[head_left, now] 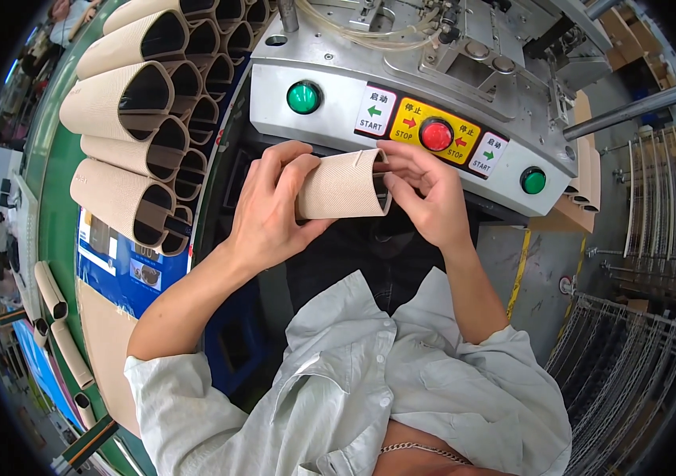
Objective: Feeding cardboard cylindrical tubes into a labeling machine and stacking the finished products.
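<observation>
Beige ribbed tube (342, 190), frame centre: gripped in left hand (269, 205), best squeezed lightly; touched by half-curled right hand (431, 194), unclear whether pinched.

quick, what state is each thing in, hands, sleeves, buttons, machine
Left hand: closed around the held sleeve
Right hand: at the sleeve's right end, grip unclear
Held sleeve: beige, on its side, right end open
Piled sleeves: lying on their sides, stacked, ends open
Left green button: untouched
Right green button: untouched
Red button: untouched
Machine: running or idle, cannot tell
</observation>
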Action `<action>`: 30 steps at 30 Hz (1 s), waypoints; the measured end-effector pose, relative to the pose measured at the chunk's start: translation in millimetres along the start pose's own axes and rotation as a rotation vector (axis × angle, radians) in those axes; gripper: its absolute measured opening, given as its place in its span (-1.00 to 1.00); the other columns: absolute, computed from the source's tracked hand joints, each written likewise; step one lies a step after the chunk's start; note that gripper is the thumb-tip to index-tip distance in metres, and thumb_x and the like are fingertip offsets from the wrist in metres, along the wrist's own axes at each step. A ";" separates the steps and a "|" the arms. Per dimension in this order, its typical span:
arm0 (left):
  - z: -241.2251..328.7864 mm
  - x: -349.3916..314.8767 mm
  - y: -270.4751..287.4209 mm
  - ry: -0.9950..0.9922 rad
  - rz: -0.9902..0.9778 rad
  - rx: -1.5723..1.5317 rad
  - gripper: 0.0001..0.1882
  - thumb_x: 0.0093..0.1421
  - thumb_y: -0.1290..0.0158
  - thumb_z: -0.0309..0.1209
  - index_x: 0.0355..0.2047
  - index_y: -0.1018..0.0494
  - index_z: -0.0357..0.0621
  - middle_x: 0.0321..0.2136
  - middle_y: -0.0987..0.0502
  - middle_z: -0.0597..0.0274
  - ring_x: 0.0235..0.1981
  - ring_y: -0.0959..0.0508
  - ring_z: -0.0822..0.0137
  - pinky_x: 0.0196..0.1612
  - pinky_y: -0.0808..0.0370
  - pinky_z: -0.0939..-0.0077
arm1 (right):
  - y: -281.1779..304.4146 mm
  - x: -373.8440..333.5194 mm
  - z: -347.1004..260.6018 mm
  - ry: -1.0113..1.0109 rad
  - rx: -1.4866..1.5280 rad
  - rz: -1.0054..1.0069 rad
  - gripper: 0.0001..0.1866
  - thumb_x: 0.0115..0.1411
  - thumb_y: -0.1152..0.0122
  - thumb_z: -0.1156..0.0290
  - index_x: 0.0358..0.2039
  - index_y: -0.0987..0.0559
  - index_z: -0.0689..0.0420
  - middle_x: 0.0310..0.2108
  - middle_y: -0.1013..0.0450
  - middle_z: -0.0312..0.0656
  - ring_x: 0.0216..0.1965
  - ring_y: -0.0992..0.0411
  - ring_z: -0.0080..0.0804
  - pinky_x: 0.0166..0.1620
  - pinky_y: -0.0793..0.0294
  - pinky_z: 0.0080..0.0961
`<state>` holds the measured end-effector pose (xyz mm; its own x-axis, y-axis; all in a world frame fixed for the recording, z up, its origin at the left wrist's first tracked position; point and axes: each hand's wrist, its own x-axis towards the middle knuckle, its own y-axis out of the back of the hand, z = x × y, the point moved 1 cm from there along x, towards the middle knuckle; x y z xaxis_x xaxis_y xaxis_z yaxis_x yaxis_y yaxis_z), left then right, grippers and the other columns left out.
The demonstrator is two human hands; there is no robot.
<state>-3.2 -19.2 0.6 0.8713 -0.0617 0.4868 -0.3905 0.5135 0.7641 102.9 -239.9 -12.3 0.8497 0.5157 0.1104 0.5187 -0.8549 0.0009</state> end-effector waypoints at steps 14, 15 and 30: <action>-3.9 0.9 6.9 0.005 -0.101 -0.107 -0.13 -0.15 -0.56 -0.50 0.20 -0.40 -0.17 0.12 -0.46 0.01 0.06 -0.56 0.00 0.10 -0.63 0.18 | 1.8 9.7 -9.7 0.168 -0.374 0.032 -0.84 0.36 -0.27 0.52 -0.12 -0.69 0.31 -0.29 -0.70 -0.08 -0.36 -0.63 -0.37 -0.18 -0.60 -0.57; -3.7 0.6 6.9 0.019 -0.092 -0.123 -0.15 -0.11 -0.55 -0.49 0.20 -0.39 -0.16 0.11 -0.46 0.03 0.05 -0.56 0.02 0.10 -0.60 0.18 | 1.1 9.6 -9.1 0.135 -0.261 0.047 -0.82 0.40 -0.23 0.47 -0.13 -0.69 0.32 -0.29 -0.70 -0.07 -0.36 -0.63 -0.37 -0.18 -0.60 -0.56; 20.5 26.4 16.2 0.846 0.025 -1.694 -0.21 0.49 0.05 0.19 0.48 -0.14 -0.09 0.32 -0.40 -0.13 0.21 -0.54 -0.05 0.28 -0.50 -0.05 | -36.1 -51.1 24.6 -0.420 0.753 -0.402 -0.61 0.53 -0.07 0.27 -0.10 -0.66 0.39 -0.34 -0.64 0.02 -0.37 -0.59 -0.32 -0.20 -0.58 -0.47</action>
<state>7.4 -30.1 34.5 0.9733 0.0666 -0.2195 -0.1985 0.7246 -0.6600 43.1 -233.9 -42.4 0.4830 0.8666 -0.1252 0.5797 -0.4236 -0.6960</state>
